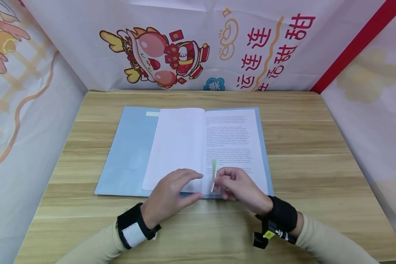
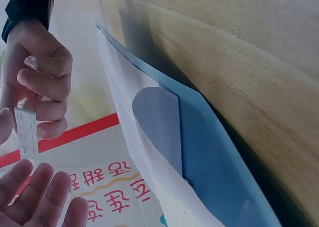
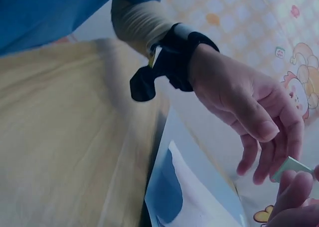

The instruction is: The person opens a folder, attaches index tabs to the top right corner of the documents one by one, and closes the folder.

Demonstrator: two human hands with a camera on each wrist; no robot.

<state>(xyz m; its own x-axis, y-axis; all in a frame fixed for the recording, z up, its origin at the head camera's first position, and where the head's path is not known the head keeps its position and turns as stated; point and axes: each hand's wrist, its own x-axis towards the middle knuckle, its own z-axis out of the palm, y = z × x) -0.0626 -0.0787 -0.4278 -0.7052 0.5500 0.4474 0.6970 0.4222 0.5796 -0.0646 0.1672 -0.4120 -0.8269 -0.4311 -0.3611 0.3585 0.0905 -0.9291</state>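
Note:
A light blue folder (image 1: 128, 154) lies open on the table with white sheets in it. Print covers the right-hand page (image 1: 229, 143), while a white sheet (image 1: 176, 146) is turned to the left. Above the lower part of the printed page, my right hand (image 1: 239, 185) pinches a thin pale green strip (image 1: 215, 172) between thumb and fingers. Small printing shows on the strip (image 2: 27, 132) in the left wrist view, too small to read. My left hand (image 1: 173, 190) is just left of it, fingers and thumb spread apart, holding nothing.
The wooden table (image 1: 316, 176) extends around the folder. A white cloth with cartoon figures (image 1: 158, 57) and red lettering hangs behind it, and printed cloths flank both sides. A pale label (image 1: 152, 114) sits near the folder's top edge. Both wrists wear black straps (image 1: 283, 216).

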